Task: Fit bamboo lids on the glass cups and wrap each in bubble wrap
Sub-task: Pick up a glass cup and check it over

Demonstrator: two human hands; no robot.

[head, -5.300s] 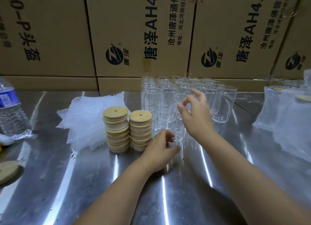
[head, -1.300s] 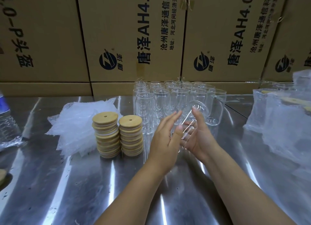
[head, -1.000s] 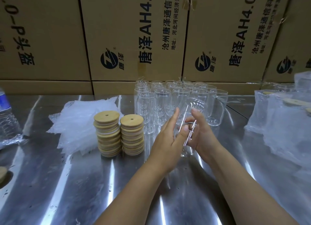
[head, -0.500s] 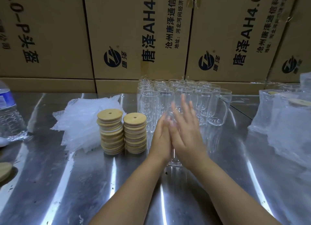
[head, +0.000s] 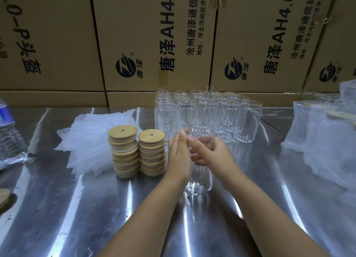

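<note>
A single glass cup (head: 201, 176) stands upright near the middle of the steel worktop (head: 96, 208), long axis vertical, open mouth up. The left hand (head: 178, 157) lies flat against its left side, fingers straight and together, pointing toward the far edge. The right hand (head: 214, 156) holds it from the right; its fingers look bent round the wall, though glass and blur hide the exact grip.

Just left of the cup stand two stacks of bamboo lids (head: 152, 154), flat faces up, each top lid with a small hole. Beyond them, toward the left edge, lies a heap of bubble wrap (head: 88, 141). More bare cups (head: 210, 110) stand upright in rows by the far edge. Wrapped cups (head: 319, 141) stand at the right edge, and a water bottle (head: 8, 139) at the left edge.

Cardboard boxes (head: 150, 16) wall the far side. Their print runs sideways: "唐泽 AH4.0", the smaller lines "沧州唐泽通信科" and "地址:河北河间经济开", and a round dark logo (head: 125, 67).
</note>
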